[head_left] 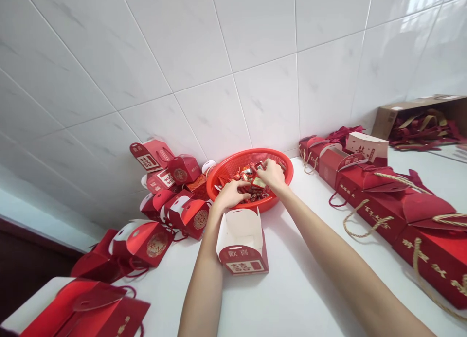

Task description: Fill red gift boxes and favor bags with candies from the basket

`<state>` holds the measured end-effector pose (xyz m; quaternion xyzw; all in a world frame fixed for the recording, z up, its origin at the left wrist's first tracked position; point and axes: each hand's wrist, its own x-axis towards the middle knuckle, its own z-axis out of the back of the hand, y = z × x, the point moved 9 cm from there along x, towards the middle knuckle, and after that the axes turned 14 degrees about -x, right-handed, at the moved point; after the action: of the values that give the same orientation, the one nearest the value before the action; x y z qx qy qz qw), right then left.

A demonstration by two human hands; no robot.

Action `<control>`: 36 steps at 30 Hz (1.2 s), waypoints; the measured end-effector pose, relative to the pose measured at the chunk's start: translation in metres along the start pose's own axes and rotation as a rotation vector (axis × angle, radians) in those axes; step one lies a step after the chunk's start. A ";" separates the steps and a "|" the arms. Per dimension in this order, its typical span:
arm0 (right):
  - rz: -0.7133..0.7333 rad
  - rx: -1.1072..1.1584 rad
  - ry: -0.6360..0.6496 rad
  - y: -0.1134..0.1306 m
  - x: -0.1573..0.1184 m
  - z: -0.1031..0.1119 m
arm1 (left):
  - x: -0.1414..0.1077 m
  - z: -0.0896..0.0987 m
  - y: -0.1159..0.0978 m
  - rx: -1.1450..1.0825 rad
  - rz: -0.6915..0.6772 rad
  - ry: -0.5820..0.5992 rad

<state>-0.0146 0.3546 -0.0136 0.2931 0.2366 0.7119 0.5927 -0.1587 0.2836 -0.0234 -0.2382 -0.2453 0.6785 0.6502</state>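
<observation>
A red plastic basket [251, 154] holds a heap of wrapped candies [255, 195], mostly in red and shiny wrappers. Over the left part of the heap lies my left hand [230, 193], thumb and fingers apart, touching the candies with nothing gripped. My right hand [272, 175] reaches into the right part with fingers bent together at a wrapped candy; its fingertips are partly hidden. An open red and white gift box [241, 259] stands between my forearms, just in front of the basket. Its visible inside is white.
Several red gift boxes [189, 215] are piled left of the basket along the wall. On the right runs a row of red boxes [379, 205] with rope handles. Behind them a cardboard box [383, 120] holds dark red ribbons [423, 130]. White tiles back the white table [284, 288].
</observation>
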 end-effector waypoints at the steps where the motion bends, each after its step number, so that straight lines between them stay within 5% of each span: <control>1: 0.023 -0.077 0.020 0.004 -0.002 -0.002 | 0.000 -0.001 0.000 -0.003 -0.001 0.009; 8: 0.181 -0.436 0.078 0.031 -0.017 -0.013 | 0.000 -0.002 0.004 -0.039 -0.008 -0.001; 22: 0.227 -0.627 0.269 0.024 -0.016 -0.043 | -0.005 0.000 -0.003 0.049 -0.003 -0.005; 29: 0.167 -0.392 0.282 0.017 -0.009 -0.041 | -0.006 0.003 -0.002 0.045 -0.004 -0.032; 36: 0.056 0.220 0.193 0.014 0.002 -0.012 | -0.008 0.012 -0.004 0.013 -0.036 -0.121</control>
<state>-0.0330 0.3541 -0.0125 0.2931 0.3608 0.7228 0.5113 -0.1629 0.2757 -0.0114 -0.1880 -0.2841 0.6816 0.6476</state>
